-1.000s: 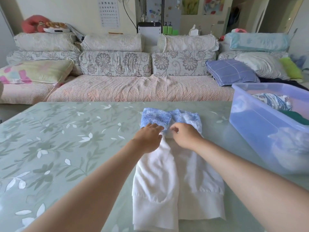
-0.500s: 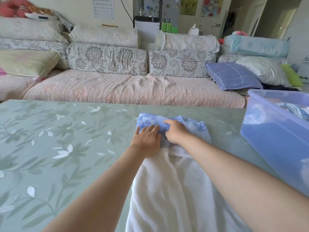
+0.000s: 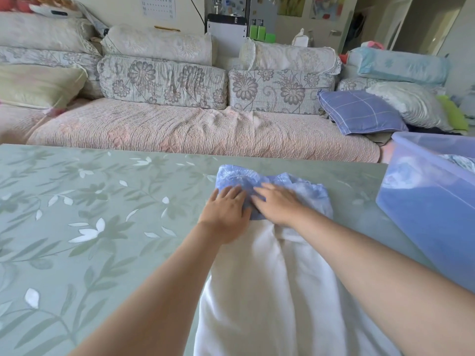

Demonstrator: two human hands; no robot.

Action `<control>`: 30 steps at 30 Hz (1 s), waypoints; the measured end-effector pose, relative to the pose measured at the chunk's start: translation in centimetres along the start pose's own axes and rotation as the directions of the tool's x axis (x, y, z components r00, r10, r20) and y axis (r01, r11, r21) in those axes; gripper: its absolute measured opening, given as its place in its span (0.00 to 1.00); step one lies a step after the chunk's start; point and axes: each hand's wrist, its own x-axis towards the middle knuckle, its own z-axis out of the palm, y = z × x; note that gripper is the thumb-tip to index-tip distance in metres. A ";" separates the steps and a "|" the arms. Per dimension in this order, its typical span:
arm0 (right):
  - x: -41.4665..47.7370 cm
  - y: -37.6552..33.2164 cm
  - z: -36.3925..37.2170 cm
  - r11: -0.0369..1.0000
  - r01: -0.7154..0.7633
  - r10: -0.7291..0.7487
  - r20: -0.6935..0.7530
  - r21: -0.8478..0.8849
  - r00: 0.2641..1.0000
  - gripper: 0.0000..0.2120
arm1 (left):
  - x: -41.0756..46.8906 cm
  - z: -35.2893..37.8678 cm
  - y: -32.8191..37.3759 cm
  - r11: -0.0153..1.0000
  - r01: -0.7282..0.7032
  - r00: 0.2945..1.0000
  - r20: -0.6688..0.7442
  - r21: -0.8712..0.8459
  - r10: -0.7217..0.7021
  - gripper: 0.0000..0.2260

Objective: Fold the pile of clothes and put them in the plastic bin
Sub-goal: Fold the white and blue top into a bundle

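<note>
A white garment (image 3: 272,291) with a blue patterned top part (image 3: 303,191) lies lengthwise on the green table (image 3: 77,227), folded into a narrow strip. My left hand (image 3: 227,211) and my right hand (image 3: 277,204) lie side by side, flat, fingers straight, pressing on the blue part where it meets the white cloth. The translucent blue plastic bin (image 3: 424,209) stands at the table's right edge, with folded clothes (image 3: 460,161) partly visible inside.
A long sofa (image 3: 200,132) with floral cushions runs behind the table's far edge. A blue checked pillow (image 3: 359,111) and other pillows lie at its right end. The table surface left of the garment carries a white leaf pattern.
Both hands have gone from curled at the blue part's near edge to flat on top of it, slid slightly forward. The camera has moved closer and tilted up.
</note>
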 end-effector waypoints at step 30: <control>-6.3 6.8 -4.7 0.401 -0.597 0.650 0.243 0.695 0.720 0.18 | 1.0 0.0 7.4 0.983 0.030 0.952 0.305 -0.182 0.027 0.26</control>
